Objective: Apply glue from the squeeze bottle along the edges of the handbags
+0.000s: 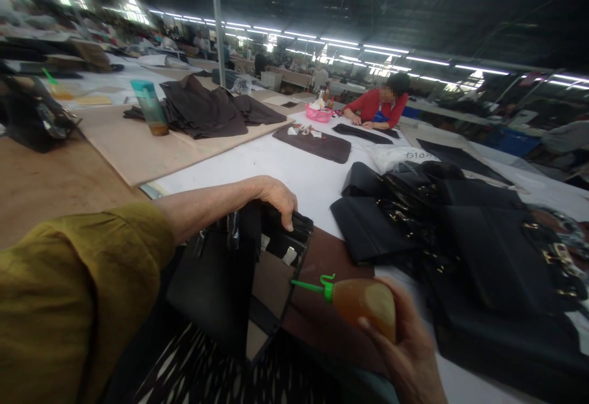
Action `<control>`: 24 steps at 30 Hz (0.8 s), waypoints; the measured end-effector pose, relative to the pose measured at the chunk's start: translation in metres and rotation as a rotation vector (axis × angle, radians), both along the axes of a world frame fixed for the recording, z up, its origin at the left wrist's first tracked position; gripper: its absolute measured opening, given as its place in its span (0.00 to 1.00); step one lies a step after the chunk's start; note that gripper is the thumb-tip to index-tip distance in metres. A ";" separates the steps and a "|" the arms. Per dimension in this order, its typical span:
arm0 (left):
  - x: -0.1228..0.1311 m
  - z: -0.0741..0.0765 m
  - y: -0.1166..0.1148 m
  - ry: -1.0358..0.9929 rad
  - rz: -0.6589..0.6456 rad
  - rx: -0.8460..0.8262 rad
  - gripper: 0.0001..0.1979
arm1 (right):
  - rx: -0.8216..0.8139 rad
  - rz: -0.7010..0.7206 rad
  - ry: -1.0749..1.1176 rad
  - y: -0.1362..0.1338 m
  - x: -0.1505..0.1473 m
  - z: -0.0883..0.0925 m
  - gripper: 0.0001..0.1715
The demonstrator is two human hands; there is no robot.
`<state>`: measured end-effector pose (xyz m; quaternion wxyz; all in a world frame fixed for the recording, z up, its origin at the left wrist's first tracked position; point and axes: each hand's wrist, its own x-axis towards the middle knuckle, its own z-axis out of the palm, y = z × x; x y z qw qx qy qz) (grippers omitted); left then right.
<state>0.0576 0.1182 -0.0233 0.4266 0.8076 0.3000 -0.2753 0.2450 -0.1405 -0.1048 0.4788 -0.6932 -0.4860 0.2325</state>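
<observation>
My left hand (278, 200) is closed over the upper edge of a black handbag (216, 287), which lies tilted in front of me with its beige-brown lining showing. My right hand (407, 336) is wrapped round a squeeze bottle of amber liquid (356, 303), perhaps glue, held on its side. The bottle's thin green nozzle (307, 285) points left, its tip at or very near the bag's open edge. Beneath the bag and bottle lies a brown sheet (322, 256).
Several black handbags with gold fittings (483, 232) are heaped on the right. Folded dark brown material (202, 106) and a teal-topped bottle (150, 108) rest on a board at the left. Across the white table (221, 177), a person in red (380, 106) leans over dark strips (363, 134).
</observation>
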 end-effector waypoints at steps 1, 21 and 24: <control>0.000 0.000 0.000 -0.003 0.001 -0.001 0.20 | -0.008 0.014 -0.014 -0.001 0.002 -0.001 0.32; -0.013 0.020 -0.005 0.004 0.016 0.008 0.20 | -0.114 0.037 0.509 -0.013 -0.002 -0.018 0.30; -0.006 0.038 -0.005 -0.028 -0.092 0.043 0.20 | -0.233 0.064 1.048 -0.019 -0.003 -0.016 0.30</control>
